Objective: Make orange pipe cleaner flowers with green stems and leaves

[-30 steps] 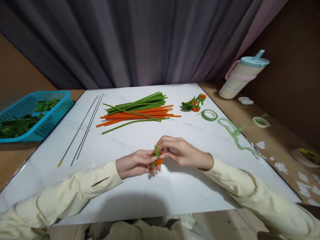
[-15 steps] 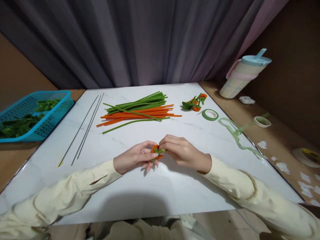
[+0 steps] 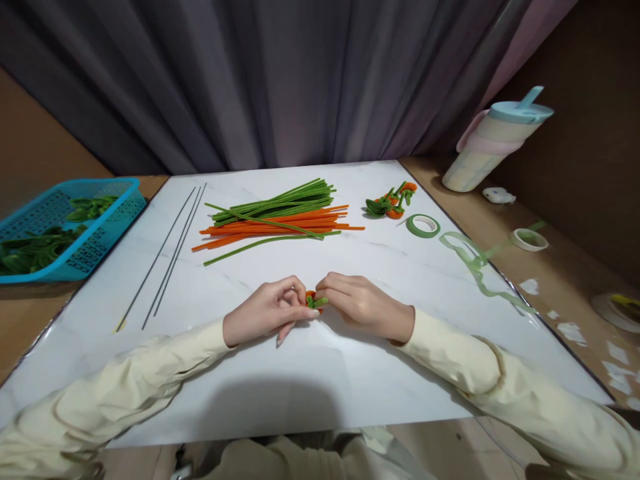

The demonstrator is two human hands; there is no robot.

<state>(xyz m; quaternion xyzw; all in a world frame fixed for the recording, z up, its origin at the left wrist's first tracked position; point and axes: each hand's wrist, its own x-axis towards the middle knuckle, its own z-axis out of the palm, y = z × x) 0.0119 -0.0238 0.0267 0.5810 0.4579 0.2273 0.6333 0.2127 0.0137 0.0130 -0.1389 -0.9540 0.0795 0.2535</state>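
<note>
Between my two hands is a small fuzzy orange and green pipe-cleaner piece (image 3: pixel 311 302), a short green end standing out from its orange body. My left hand (image 3: pixel 265 310) pinches it from the left with thumb and fingers. From the right, the closed fingers of my right hand (image 3: pixel 367 305) grip its edge and hide part of it. Beyond my hands lie a pile of orange pipe cleaners (image 3: pixel 270 229) and a pile of green pipe cleaners (image 3: pixel 295 200). One green pipe cleaner (image 3: pixel 250 248) lies apart, nearer to me.
Thin dark wires (image 3: pixel 173 257) lie at left, beside a blue basket (image 3: pixel 100 250) holding green pieces. Finished-looking orange and green pieces (image 3: pixel 393 201) sit back right, near a green tape roll (image 3: pixel 423 226) and a loose tape strip (image 3: pixel 483 277). A tumbler (image 3: pixel 490 150) stands farther right.
My left fingers have curled in around the piece, where they were more spread underneath it. Less of the orange shows now. The camera view has shifted slightly.
</note>
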